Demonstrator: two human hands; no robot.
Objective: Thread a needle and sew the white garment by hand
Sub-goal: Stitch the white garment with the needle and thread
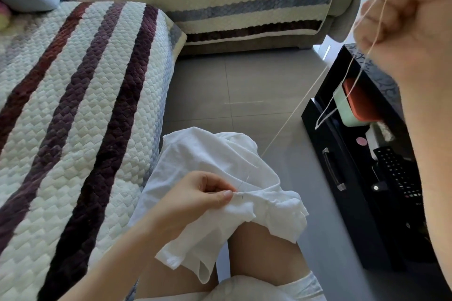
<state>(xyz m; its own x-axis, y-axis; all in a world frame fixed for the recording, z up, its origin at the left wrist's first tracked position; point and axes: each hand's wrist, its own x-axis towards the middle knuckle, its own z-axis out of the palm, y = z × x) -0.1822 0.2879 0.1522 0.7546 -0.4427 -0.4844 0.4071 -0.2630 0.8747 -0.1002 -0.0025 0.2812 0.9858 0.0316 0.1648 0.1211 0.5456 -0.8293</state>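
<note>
The white garment [215,154] lies bunched over my knees at the lower centre. My left hand [195,193] pinches a fold of it between thumb and fingers at the seam. A pale thread [288,120] runs taut from that spot up and to the right. My right hand [406,12] is raised high at the upper right, close to the camera, with its fingers closed on the thread. A loose loop of thread [325,117] hangs below that hand. The needle is not clearly visible in my right hand.
A sofa with a striped quilted cover [80,105] fills the left and the back. A black low table [362,178] stands at the right with a remote control [396,173], a green and orange box [354,105] and small items. Grey tiled floor [232,85] lies between.
</note>
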